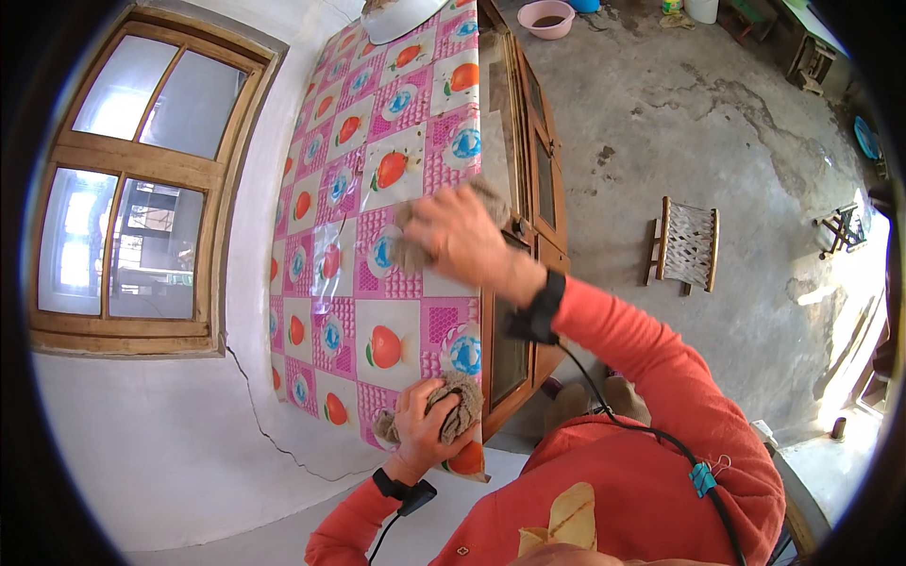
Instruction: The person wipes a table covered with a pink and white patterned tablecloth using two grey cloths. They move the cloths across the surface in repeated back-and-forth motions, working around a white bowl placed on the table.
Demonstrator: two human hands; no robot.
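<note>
My left hand (417,428) grips a bunched grey-brown cloth (463,407) on the near end of the patterned plastic tablecloth (386,343). Further along, my right hand (453,230), blurred, lies over another grey-brown cloth (410,255) close to the front edge; its fingers press on the fabric. Part of this second cloth shows behind the hand, above the cabinet front. The tablecloth carries pink squares, red fruit and blue motifs, with small dark specks scattered on its far half. It covers the top of a wooden cabinet (541,177) with glazed doors.
A white basin (403,18) stands at the cabinet's far end. Left of it is a white wall with a wood-framed window (141,177). On the concrete floor are a pink basin (546,19) holding dark liquid, a woven-seat stool (686,244) and a small folding stool (842,230).
</note>
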